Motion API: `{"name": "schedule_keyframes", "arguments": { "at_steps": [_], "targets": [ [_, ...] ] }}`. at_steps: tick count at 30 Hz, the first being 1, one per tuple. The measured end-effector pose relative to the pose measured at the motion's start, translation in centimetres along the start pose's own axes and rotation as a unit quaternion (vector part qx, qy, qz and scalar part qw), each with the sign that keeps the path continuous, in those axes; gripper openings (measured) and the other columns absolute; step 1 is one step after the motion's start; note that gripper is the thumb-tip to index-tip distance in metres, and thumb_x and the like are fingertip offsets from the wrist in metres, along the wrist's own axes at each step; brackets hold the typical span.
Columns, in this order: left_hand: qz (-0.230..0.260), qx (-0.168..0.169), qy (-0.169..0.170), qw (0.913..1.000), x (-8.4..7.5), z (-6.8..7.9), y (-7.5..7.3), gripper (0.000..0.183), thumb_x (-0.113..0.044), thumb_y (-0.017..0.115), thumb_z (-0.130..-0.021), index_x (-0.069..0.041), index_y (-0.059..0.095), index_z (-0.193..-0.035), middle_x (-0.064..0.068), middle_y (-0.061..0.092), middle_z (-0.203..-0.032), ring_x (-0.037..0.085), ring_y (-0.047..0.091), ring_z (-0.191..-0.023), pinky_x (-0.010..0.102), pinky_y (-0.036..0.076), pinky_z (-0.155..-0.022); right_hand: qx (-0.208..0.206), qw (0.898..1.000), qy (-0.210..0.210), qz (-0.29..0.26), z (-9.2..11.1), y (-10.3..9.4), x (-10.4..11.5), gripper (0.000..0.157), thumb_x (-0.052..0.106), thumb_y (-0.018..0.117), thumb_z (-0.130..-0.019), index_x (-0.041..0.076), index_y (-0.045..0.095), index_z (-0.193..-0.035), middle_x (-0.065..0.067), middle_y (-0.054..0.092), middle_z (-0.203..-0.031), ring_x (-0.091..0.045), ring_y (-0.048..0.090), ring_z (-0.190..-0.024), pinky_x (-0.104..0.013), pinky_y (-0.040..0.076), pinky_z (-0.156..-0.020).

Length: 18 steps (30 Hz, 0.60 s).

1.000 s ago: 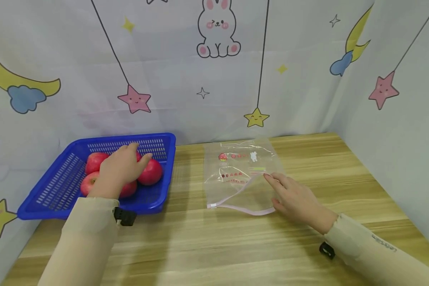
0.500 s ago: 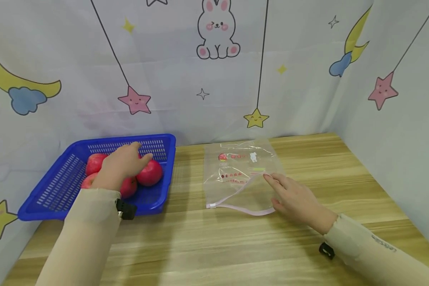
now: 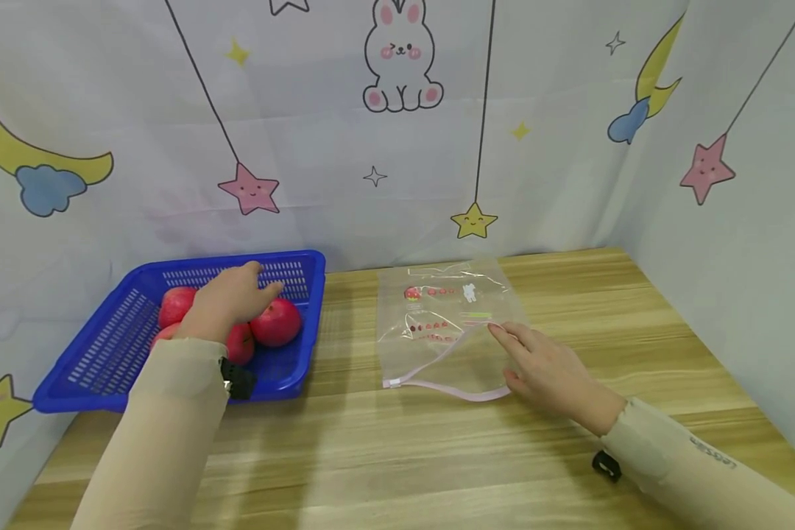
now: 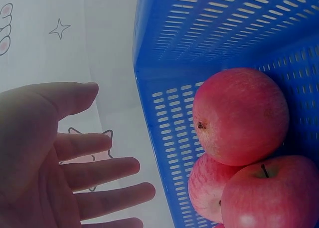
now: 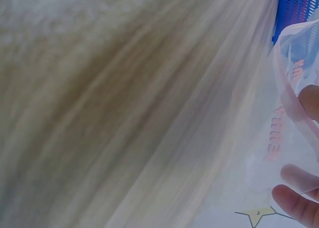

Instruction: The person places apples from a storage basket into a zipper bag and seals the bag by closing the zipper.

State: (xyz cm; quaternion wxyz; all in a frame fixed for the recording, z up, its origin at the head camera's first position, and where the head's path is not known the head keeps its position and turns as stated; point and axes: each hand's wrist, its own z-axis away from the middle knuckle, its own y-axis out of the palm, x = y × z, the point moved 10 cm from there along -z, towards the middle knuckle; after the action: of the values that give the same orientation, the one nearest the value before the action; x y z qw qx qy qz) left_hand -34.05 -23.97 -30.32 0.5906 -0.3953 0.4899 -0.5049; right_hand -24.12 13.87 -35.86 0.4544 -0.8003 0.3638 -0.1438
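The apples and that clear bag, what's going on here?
A person has their left hand, fingers apart and holding nothing, over the apples in a blue basket. Their right hand is at the mouth of the clear bag, which gapes open on the wooden table. The apples in view are all in the basket; none is in the bag.

The left sleeve (image 3: 165, 427) hides part of one red apple (image 3: 165, 333).
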Motion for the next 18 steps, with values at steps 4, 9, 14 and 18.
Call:
{"name": "schedule_keyframes", "arguments": {
  "at_steps": [4,9,14,18],
  "targets": [
    [0.001,0.008,0.004,1.0000,0.1,-0.5,0.4,0.072,-0.045,0.043,-0.095,0.007,0.028,-0.143,0.034,0.033,-0.142,0.053,0.030,-0.131,0.067,0.028,-0.102,-0.001,1.000,0.000,0.001,0.1,0.0,0.0,0.070,0.015,0.073,-0.066,0.002,0.051,-0.132,-0.014,0.059,-0.117,-0.024,0.063,-0.081,-0.023,0.041,-0.044],
    [0.000,0.010,0.008,0.9999,0.0,-1.0,0.8,0.071,-0.043,0.046,-0.094,0.006,0.030,-0.143,0.033,0.035,-0.142,0.052,0.031,-0.131,0.067,0.028,-0.102,-0.001,1.000,0.000,0.003,0.2,-0.1,0.0,0.071,0.016,0.073,-0.066,0.001,0.051,-0.132,-0.015,0.059,-0.116,-0.026,0.064,-0.083,-0.027,0.045,-0.047],
    [0.001,0.008,0.011,0.9999,-0.1,-1.3,0.9,0.068,-0.042,0.046,-0.094,0.006,0.033,-0.141,0.033,0.037,-0.141,0.051,0.033,-0.130,0.066,0.029,-0.102,-0.001,1.000,-0.001,0.006,0.1,-0.1,0.0,0.071,0.016,0.074,-0.066,0.001,0.051,-0.132,-0.016,0.059,-0.116,-0.028,0.065,-0.085,-0.029,0.048,-0.049],
    [0.002,0.012,0.019,0.9998,-0.4,-1.4,0.9,0.068,-0.040,0.045,-0.094,0.008,0.033,-0.141,0.033,0.038,-0.140,0.052,0.033,-0.130,0.065,0.029,-0.103,0.000,1.000,0.000,0.007,0.1,-0.1,0.0,0.072,0.016,0.074,-0.066,0.002,0.051,-0.132,-0.015,0.059,-0.117,-0.028,0.065,-0.085,-0.030,0.050,-0.051]
  ]
}}
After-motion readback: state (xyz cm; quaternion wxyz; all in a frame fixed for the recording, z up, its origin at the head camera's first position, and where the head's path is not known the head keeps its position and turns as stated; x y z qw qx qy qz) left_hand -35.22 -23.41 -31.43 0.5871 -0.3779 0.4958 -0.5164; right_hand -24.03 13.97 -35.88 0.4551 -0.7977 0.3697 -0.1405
